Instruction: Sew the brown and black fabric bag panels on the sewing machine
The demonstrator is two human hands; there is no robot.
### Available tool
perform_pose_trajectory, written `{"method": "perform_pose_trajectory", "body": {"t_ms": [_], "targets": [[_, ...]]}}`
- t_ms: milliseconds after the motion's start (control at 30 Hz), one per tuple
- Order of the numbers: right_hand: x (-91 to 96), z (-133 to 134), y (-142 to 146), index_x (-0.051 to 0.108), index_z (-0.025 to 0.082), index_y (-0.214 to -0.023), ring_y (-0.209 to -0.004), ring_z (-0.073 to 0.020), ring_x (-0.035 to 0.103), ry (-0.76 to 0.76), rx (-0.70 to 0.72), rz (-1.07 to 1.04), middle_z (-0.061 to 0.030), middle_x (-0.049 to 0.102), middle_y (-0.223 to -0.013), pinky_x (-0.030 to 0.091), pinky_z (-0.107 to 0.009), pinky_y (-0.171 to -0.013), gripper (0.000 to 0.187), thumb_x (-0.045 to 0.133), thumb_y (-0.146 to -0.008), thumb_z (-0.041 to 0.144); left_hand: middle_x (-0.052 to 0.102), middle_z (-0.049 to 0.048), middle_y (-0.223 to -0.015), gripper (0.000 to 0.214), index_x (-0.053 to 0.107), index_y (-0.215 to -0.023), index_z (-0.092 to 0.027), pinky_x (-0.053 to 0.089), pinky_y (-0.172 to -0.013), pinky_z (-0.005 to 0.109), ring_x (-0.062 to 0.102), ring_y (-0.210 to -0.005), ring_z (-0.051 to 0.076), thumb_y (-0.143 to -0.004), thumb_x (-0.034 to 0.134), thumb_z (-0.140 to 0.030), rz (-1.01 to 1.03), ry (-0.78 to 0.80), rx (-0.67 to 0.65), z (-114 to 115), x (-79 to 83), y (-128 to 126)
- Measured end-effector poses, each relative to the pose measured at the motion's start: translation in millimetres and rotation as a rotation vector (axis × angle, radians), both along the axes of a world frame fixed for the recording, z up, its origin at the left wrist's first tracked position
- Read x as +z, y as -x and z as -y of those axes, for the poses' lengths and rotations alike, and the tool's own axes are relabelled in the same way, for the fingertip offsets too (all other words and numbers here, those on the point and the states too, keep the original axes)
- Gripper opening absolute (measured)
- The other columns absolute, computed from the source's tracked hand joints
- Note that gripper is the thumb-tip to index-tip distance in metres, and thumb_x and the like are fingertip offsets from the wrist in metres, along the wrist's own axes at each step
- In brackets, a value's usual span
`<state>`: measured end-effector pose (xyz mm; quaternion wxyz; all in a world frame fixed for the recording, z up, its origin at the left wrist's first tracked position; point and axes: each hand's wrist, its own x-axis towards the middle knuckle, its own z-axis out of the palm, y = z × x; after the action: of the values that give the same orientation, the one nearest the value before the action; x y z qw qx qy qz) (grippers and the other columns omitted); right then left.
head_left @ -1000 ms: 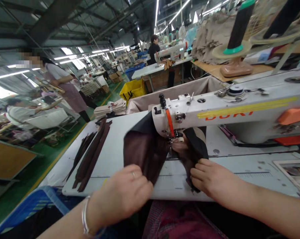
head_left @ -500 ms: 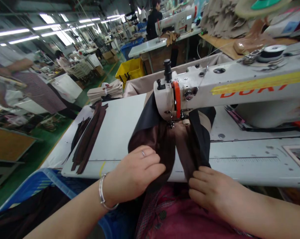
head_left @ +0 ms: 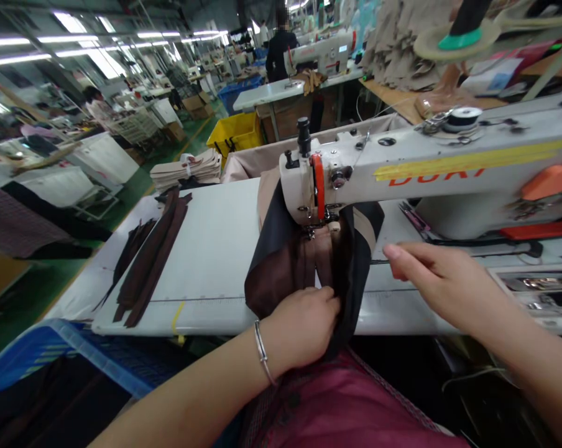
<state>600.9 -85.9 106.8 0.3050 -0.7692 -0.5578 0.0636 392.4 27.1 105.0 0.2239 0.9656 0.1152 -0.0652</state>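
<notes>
A dark brown and black fabric piece [head_left: 281,267] lies under the needle of a white sewing machine [head_left: 402,168] and hangs over the table's front edge. My left hand [head_left: 302,326] is closed on the fabric at that edge, just below the needle. My right hand [head_left: 433,280] hovers above the table to the right of the fabric, fingers stretched toward the machine head, holding nothing.
Several dark brown strips [head_left: 153,258] lie on the white table [head_left: 216,249] at the left. A stack of beige pieces [head_left: 188,169] sits at the far left corner. A blue crate [head_left: 52,361] stands below left. Other people work at machines behind.
My right hand let go of the fabric and rose to the right of the needle. My left hand slid right, gathering the fabric at the table edge.
</notes>
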Motion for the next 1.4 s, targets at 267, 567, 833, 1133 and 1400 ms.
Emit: {"method": "perform_pose_trajectory", "body": {"t_ms": [267,567,833,1133,1400], "targets": [[-7.7,-9.6,43.3,0.055,0.022,-0.071,-0.063,-0.0176,0.053,0.011,0.042,0.006,-0.0026,0.059,-0.067,0.034,-0.032,-0.059,0.03,0.047,-0.094,0.038,0.071,0.0083,-0.095,0.042,0.066,-0.098,-0.012,0.053,-0.086,0.031,0.067,-0.089,0.019,-0.102,0.026,-0.024,0.131,0.29,0.193,-12.5,-4.2,-21.7],[-55.3,-42.9,-53.8,0.063,0.017,-0.115,-0.069,-0.014,0.059,-0.166,-0.26,-0.779,-0.0038,0.065,-0.091,0.052,-0.031,-0.066,0.032,0.057,-0.095,0.041,0.067,0.0169,-0.122,0.065,0.051,-0.134,-0.014,0.051,-0.094,0.04,0.066,-0.107,0.031,-0.078,0.073,-0.038,0.23,0.342,0.563,4.4,13.7,-34.1],[-84.9,-112.1,-88.1,0.059,0.016,-0.122,-0.099,-0.0209,0.063,-0.131,-0.342,-0.959,-0.0092,0.062,-0.119,0.056,-0.041,-0.083,0.036,0.061,-0.094,0.039,0.068,0.0067,-0.082,0.034,0.062,-0.083,-0.015,0.048,-0.072,0.029,0.064,-0.078,0.021,-0.1,0.043,-0.038,0.333,0.32,0.459,-9.7,15.0,-39.1],[-51.2,-78.5,-65.3,0.066,0.017,-0.108,-0.109,-0.0253,0.06,-0.302,-0.325,-0.478,-0.009,0.063,-0.117,0.047,-0.049,-0.1,0.025,0.07,-0.085,0.027,0.067,0.0041,-0.09,0.031,0.063,-0.098,-0.014,0.05,-0.074,0.025,0.063,-0.082,0.017,-0.101,0.047,-0.04,0.383,0.665,0.361,11.7,11.0,-37.2],[32.4,-1.4,22.5,0.066,0.013,-0.117,-0.116,-0.0202,0.06,-0.483,0.809,0.415,-0.0083,0.069,-0.119,0.037,-0.04,-0.115,0.032,0.048,-0.09,0.012,0.064,0.0147,-0.129,0.032,0.058,-0.125,-0.009,0.046,-0.108,0.039,0.058,-0.125,0.024,-0.102,0.037,-0.014,0.099,-0.451,-0.093,-40.3,52.5,5.6]]}}
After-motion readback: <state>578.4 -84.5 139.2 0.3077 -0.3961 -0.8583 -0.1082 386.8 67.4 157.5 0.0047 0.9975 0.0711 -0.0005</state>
